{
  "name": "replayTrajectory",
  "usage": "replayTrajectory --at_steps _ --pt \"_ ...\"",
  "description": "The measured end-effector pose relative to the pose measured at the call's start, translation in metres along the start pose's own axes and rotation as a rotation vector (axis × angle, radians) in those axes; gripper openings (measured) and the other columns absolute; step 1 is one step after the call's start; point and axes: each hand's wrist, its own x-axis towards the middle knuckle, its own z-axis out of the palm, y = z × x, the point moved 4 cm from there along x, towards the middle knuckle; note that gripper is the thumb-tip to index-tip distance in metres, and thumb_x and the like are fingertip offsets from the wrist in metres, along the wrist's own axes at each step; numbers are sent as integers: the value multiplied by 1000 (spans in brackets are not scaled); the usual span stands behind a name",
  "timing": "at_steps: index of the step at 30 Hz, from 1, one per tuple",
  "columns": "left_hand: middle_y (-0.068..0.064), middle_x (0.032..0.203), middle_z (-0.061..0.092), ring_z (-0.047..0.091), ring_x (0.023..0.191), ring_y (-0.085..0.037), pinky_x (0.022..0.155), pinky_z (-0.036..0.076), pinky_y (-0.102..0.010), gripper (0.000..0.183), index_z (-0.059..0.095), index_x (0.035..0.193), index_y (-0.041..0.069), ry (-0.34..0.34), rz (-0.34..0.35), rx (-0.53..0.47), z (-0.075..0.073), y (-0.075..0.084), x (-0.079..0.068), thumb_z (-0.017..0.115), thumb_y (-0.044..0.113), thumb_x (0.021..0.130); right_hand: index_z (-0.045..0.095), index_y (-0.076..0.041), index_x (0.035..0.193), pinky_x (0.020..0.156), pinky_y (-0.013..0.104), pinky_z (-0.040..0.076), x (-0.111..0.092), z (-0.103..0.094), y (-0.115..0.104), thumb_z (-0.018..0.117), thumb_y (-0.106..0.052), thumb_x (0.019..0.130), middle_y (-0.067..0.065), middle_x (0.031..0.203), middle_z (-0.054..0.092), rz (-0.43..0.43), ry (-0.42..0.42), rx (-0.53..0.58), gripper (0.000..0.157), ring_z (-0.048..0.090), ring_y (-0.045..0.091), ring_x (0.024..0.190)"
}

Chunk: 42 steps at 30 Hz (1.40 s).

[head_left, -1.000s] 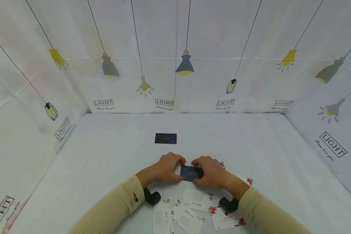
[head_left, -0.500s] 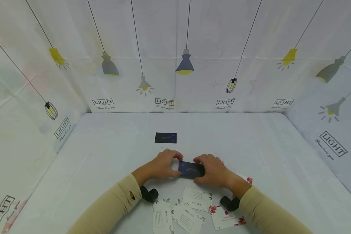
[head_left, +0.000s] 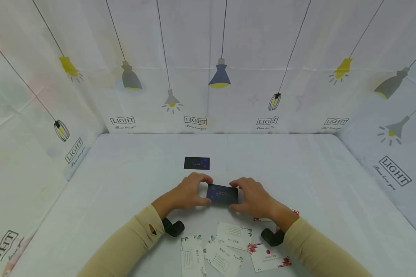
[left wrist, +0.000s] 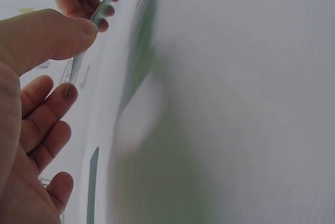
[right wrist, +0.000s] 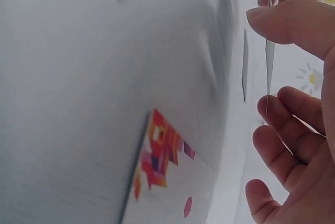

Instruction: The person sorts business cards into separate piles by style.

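A dark blue business card [head_left: 222, 194] with small print is held between my two hands, off the table. My left hand [head_left: 186, 192] pinches its left end between thumb and fingertip. At the opposite end, my right hand [head_left: 254, 198] grips it the same way by thumb and finger. Both wrist views show the card edge-on: in the left wrist view the card [left wrist: 75, 67] spans from thumb to fingertip of the left hand [left wrist: 31, 140], and in the right wrist view the card [right wrist: 270, 67] does likewise at the right hand [right wrist: 298, 145].
Another dark card [head_left: 197, 163] lies farther back on the white table [head_left: 142, 154]. Nearer the front are several white cards with leaf corners [head_left: 192, 256]. To their right lies a red-flowered card [head_left: 268, 258], and the right forearm partly covers more such cards.
Both hands have moved the dark card slightly left and away from the body, lifting it. The right fingers have shifted toward its edge, uncovering more of it. The other cards stay put.
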Motion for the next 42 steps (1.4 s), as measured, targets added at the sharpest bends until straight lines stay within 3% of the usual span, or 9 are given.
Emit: replayTrajectory --at_steps 9,22,33,42 --pt "-5 135 53 42 132 -26 110 31 -49 57 58 132 12 46 -50 -2 -17 -8 -3 82 25 82 55 -2 136 98 48 44 16 -7 -6 80 -25 83 10 129 59 -40 25 70 63 54 30 114" --pt "-7 133 54 45 129 -28 107 36 -49 55 57 133 9 136 -25 -22 -43 -22 -4 80 21 84 54 1 137 99 48 43 48 -11 -17 78 -22 86 13 131 58 -67 39 125 61 55 30 114" --pt "-9 137 54 41 133 -30 109 31 -53 54 57 135 11 157 -80 19 -59 -39 5 78 24 87 52 1 139 102 47 42 78 -10 -15 77 -24 87 15 136 56 -1 1 99 62 54 31 120" --pt "-10 140 53 44 133 -29 109 33 -50 56 55 140 12 181 -159 -60 -63 -53 13 77 21 90 53 -1 139 99 46 44 91 -9 -7 76 -28 90 13 138 56 56 29 137 61 56 30 118"
